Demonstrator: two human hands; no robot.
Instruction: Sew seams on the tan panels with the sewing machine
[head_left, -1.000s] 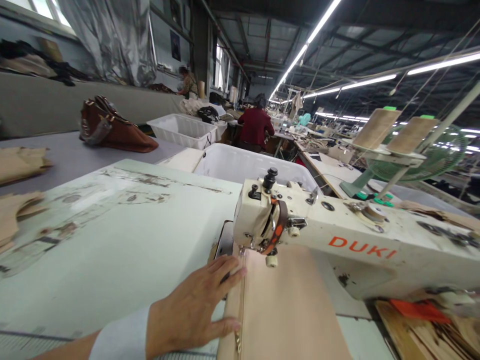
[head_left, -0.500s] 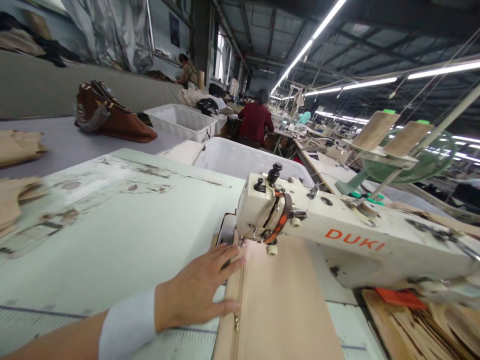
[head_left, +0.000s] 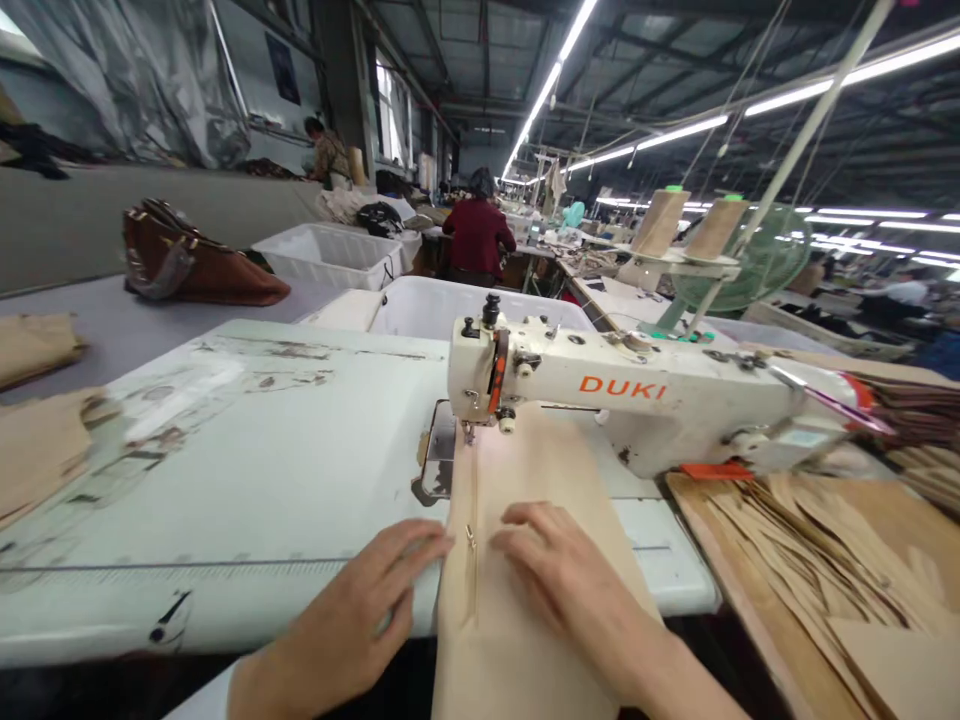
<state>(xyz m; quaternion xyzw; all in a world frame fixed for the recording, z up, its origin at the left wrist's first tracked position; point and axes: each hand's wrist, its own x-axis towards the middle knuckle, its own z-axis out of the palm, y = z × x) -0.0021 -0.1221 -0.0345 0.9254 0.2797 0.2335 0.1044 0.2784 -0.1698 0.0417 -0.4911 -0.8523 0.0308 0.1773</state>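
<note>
A beige fabric piece (head_left: pixel 540 470) with a zipper (head_left: pixel 471 520) down its left side lies under the needle of a white DUKI sewing machine (head_left: pixel 637 395) and hangs over the table's near edge. My left hand (head_left: pixel 360 610) rests flat on the table, fingers stretched to the fabric's left edge. My right hand (head_left: pixel 570 580) lies flat on the fabric just right of the zipper, fingers spread.
The pale green table (head_left: pixel 247 470) stretches left, with tan cut pieces (head_left: pixel 37 440) at its far left. A stack of tan pieces (head_left: pixel 825 560) sits at right. White bins (head_left: pixel 442 305), a brown bag (head_left: pixel 187 265), thread cones (head_left: pixel 660 222), a fan and a seated person in red (head_left: pixel 478 235) lie beyond.
My view pulled back and dropped lower. My right hand came into view and settled on the fabric. My left hand slid nearer the table's front edge, still along the fabric's left side.
</note>
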